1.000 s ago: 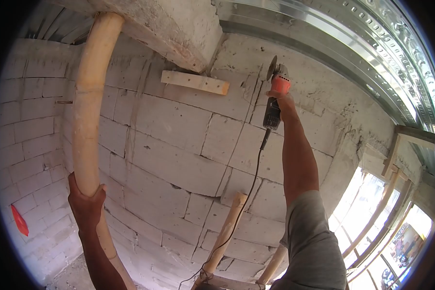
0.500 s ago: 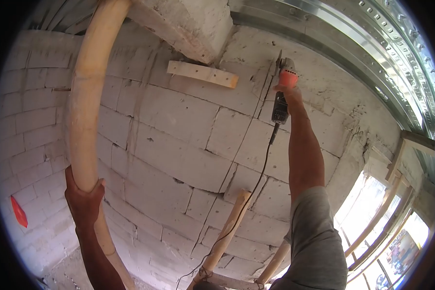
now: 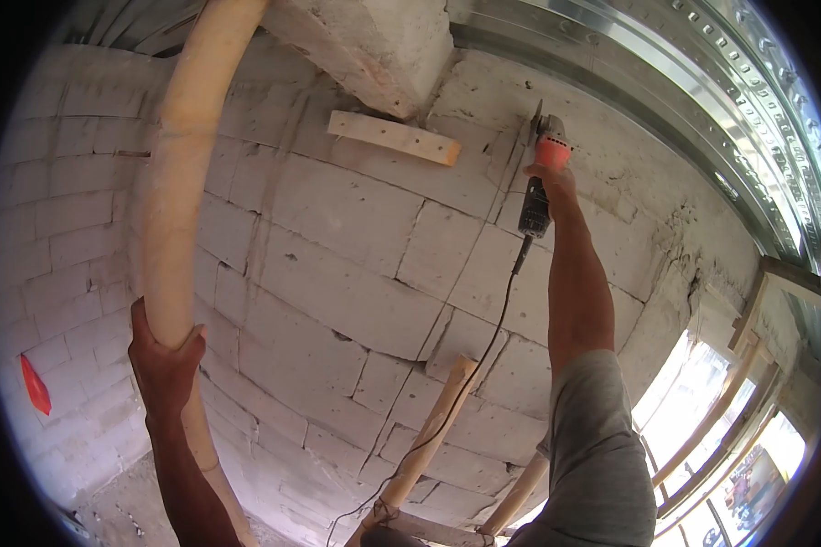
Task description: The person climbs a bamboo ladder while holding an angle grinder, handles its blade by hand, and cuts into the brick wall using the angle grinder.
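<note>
My right hand point(image 3: 554, 180) is wrapped round a red and black angle grinder point(image 3: 535, 211), held up at arm's length. The grinder's disc point(image 3: 537, 117) is seen edge-on, close to the upper part of the block wall point(image 3: 337, 237); I cannot tell whether it touches. From the grinder's lower end a black cord point(image 3: 503, 319) hangs down past the wooden poles. On the left, my left hand point(image 3: 166, 351) grips a thick, pale wooden pole point(image 3: 175, 201) that runs up to the ceiling. Its thumb and fingers lie round the pole's sides.
A concrete beam point(image 3: 374, 50) juts out overhead, with a short wooden plank point(image 3: 394, 139) below it. Corrugated metal decking point(image 3: 666, 82) covers the ceiling at right. Another wooden pole point(image 3: 429, 438) leans lower down. A red object point(image 3: 36, 384) is at far left, and a bright window opening point(image 3: 702, 401) at right.
The view has shifted slightly, so the pole, beam and plank appear a little further right. The grinder appears slightly lower and further right on the wall. Both hands keep their grips.
</note>
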Demonstrator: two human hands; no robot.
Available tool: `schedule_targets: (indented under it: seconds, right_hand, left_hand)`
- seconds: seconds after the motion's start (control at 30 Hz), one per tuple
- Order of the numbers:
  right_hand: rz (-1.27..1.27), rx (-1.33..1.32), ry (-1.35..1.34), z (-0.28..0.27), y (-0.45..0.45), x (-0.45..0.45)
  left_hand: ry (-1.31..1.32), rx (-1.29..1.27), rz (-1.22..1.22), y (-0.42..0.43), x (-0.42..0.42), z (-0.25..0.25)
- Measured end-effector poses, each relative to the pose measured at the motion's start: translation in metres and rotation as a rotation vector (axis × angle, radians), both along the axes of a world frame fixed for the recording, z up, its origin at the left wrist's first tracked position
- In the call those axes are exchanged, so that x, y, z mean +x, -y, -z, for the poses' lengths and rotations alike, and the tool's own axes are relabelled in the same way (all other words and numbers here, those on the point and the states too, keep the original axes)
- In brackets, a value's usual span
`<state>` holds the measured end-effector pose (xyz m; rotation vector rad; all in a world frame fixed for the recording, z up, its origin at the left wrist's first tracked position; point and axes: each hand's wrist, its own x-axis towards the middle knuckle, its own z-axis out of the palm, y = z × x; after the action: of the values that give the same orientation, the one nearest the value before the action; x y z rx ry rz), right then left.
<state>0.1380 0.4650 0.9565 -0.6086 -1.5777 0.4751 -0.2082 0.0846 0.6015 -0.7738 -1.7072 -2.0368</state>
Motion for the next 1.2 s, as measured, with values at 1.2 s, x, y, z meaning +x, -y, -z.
schedule_targets:
  seconds: [1.2]
  right_hand:
    - [-0.004, -0.031, -0.024, 0.015, -0.003, -0.004]
  left_hand:
    - [0.001, -0.004, -0.014, 0.001, 0.006, -0.003]
